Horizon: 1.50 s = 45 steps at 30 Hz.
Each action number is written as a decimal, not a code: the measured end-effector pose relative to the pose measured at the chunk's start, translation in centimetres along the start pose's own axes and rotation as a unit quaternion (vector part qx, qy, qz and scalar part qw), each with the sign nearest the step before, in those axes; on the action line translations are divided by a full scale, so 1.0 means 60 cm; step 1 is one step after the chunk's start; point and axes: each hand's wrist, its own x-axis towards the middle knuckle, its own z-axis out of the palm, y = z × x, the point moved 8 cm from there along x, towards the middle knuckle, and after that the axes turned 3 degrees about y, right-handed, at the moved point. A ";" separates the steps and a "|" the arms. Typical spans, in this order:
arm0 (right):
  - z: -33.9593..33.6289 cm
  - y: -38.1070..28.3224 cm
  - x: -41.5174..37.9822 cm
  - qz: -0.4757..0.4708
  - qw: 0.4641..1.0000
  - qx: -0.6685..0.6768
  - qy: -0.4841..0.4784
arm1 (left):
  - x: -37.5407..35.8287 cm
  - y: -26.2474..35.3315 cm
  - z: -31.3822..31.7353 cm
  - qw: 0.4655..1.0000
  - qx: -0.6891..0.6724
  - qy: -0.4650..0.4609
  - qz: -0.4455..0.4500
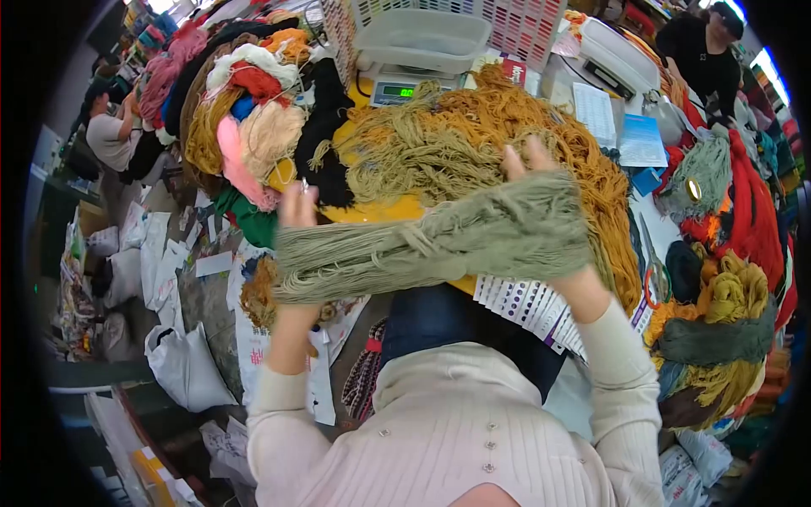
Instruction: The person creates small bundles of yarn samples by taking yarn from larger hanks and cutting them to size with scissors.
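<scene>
A grey-green skein of yarn [431, 237] is stretched level across my front, its strands spread into a wide band. My left hand [298, 205] is at its left end, fingertips pointing up above the strands and the wrist below. At the right end, my right hand [530, 159] also reaches up past the yarn, its fingers slightly apart and blurred. Both hands hold the skein taut from inside its loop; the yarn hides my palms. Just beyond lies a pile of loose olive yarn [422, 148], with orange-brown yarn [596, 194] behind and to the right.
A digital scale [405, 91] carries a clear plastic tub [422, 40]. Skeins of many colours [262, 127] heap at the left. Scissors [652, 262] and a blue box [642, 141] lie at the right. A printed card [532, 308] pokes out below the skein. Two people are in the background.
</scene>
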 end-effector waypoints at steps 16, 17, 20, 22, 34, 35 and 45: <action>0.026 -0.056 0.096 0.000 0.985 -0.175 0.007 | -0.116 -0.179 -0.027 0.591 -0.738 0.079 -0.316; 0.043 -0.057 0.082 -0.003 0.981 -0.193 0.012 | -0.103 -0.111 -0.017 0.543 -0.787 0.074 -0.283; 0.119 -0.022 0.006 -0.023 0.984 -0.173 -0.028 | -0.066 -0.018 -0.010 0.478 -0.845 0.093 -0.221; 0.163 -0.037 -0.033 -0.100 0.977 -0.164 -0.097 | -0.052 -0.052 -0.010 0.332 -0.881 0.214 -0.260; -0.078 0.350 -0.262 0.417 0.875 0.214 0.118 | 0.000 -0.195 -0.212 0.427 -0.818 0.292 -0.253; -0.118 0.458 -0.347 0.430 0.880 0.108 0.170 | -0.004 -0.180 -0.198 0.421 -0.817 0.283 -0.273; -0.143 0.671 -0.601 0.345 0.852 -0.394 0.006 | -0.103 0.102 0.145 0.119 -0.841 -0.078 -0.522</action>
